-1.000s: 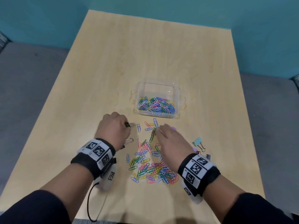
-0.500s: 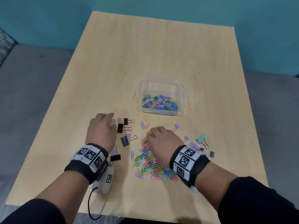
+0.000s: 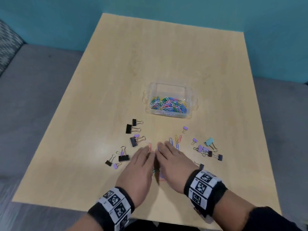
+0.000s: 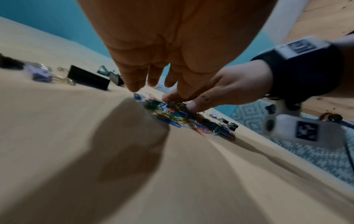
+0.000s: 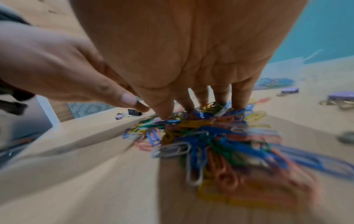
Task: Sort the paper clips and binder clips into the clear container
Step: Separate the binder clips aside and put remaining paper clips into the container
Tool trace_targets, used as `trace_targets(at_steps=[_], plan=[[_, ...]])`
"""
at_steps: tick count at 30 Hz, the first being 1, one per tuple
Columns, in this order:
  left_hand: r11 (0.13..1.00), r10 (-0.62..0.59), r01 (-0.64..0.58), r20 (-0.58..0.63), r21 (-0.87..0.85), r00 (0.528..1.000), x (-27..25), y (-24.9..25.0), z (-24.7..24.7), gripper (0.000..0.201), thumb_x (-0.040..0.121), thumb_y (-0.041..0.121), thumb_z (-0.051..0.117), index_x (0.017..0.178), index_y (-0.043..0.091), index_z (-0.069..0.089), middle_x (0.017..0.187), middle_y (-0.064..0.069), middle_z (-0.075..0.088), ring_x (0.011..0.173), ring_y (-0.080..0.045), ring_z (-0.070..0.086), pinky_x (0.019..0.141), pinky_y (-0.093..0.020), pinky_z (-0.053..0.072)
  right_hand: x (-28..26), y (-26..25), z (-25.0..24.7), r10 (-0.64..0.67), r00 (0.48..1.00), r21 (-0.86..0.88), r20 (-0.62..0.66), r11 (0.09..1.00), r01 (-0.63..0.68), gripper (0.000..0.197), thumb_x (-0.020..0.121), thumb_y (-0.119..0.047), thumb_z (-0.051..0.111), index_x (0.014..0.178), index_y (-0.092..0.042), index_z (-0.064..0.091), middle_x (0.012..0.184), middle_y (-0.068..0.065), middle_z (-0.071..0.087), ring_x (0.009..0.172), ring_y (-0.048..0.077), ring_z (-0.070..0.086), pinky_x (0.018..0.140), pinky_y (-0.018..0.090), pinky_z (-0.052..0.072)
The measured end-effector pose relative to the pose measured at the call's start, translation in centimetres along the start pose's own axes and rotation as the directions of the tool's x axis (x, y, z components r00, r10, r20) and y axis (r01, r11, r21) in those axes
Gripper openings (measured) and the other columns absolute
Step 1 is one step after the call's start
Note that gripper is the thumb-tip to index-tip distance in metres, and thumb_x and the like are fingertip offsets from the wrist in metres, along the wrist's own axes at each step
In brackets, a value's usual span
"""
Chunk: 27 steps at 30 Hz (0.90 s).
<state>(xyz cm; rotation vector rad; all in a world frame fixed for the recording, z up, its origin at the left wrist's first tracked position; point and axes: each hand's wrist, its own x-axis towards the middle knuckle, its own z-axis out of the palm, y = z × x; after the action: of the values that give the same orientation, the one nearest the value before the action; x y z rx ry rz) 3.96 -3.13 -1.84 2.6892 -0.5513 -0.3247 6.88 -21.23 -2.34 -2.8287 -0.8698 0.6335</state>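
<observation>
The clear container (image 3: 188, 90) sits mid-table with coloured paper clips (image 3: 166, 105) in its near half. My left hand (image 3: 141, 162) and right hand (image 3: 168, 157) lie side by side, palms down, over the loose paper clip pile (image 5: 210, 136), which they mostly hide in the head view. Both hands have straight fingers whose tips touch the pile (image 4: 184, 116); neither grips anything. A few single clips (image 3: 177, 139) lie just beyond the fingertips. Black binder clips (image 3: 131, 129) lie to the left. Purple binder clips (image 3: 194, 141) and a teal one (image 3: 210, 142) lie to the right.
The light wooden table (image 3: 150, 55) has bare room behind and left of the container. Its near edge (image 3: 66, 207) runs just behind my wrists. More small binder clips (image 3: 123, 157) lie close to my left hand. Grey floor and a teal wall surround the table.
My left hand has swung right, away from the black binder clips, to lie beside the right hand. Both hands now cover the pile with flattened fingers.
</observation>
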Motion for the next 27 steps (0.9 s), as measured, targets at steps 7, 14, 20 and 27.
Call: trace_targets(at_steps=[7, 14, 20, 27], plan=[[0.989, 0.056, -0.066, 0.079, 0.133, 0.995, 3.6, -0.2, 0.7, 0.056, 0.091, 0.026, 0.027, 0.142, 0.004, 0.03, 0.15, -0.021, 0.027, 0.14, -0.035, 0.021, 0.112, -0.046, 0.026, -1.0, 1.7, -0.7, 0.188, 0.968, 0.129, -0.167, 0.977, -0.168, 0.057, 0.089, -0.021, 0.027, 0.142, -0.002, 0.028, 0.147, 0.02, 0.028, 0.139, 0.036, 0.021, 0.113, 0.044, 0.022], [0.98, 0.079, -0.096, 0.102, 0.172, 0.992, 1.6, 0.1, 0.8, 0.054, 0.091, 0.033, 0.036, 0.14, 0.01, 0.038, 0.145, -0.014, 0.038, 0.136, -0.031, 0.031, 0.108, -0.043, 0.034, -2.3, 0.1, 0.7, 0.141, 0.986, 0.124, -0.085, 0.984, -0.13, 0.056, 0.088, -0.024, 0.032, 0.141, -0.006, 0.03, 0.147, 0.016, 0.03, 0.14, 0.034, 0.02, 0.109, 0.046, 0.031], [0.99, -0.043, 0.027, 0.116, 0.139, 0.992, 0.8, 0.5, 1.4, 0.063, 0.088, 0.04, 0.05, 0.143, 0.017, 0.032, 0.15, -0.013, 0.029, 0.139, -0.035, 0.023, 0.109, -0.047, 0.031, -2.3, -0.8, 0.5, 0.258, 0.964, 0.142, -0.06, 0.959, -0.247, 0.061, 0.091, -0.022, 0.042, 0.146, -0.005, 0.021, 0.153, 0.019, 0.017, 0.143, 0.036, 0.008, 0.114, 0.046, 0.019], [1.0, -0.022, 0.022, 0.057, 0.005, 0.998, -1.5, 0.1, 0.1, 0.067, 0.076, 0.027, 0.069, 0.136, 0.014, 0.042, 0.139, -0.011, 0.042, 0.123, -0.031, 0.041, 0.099, -0.04, 0.044, -7.2, -1.1, 0.6, 0.23, 0.952, 0.23, -0.204, 0.956, -0.182, 0.057, 0.081, -0.02, 0.056, 0.135, -0.013, 0.04, 0.135, 0.007, 0.045, 0.121, 0.029, 0.045, 0.099, 0.039, 0.044]])
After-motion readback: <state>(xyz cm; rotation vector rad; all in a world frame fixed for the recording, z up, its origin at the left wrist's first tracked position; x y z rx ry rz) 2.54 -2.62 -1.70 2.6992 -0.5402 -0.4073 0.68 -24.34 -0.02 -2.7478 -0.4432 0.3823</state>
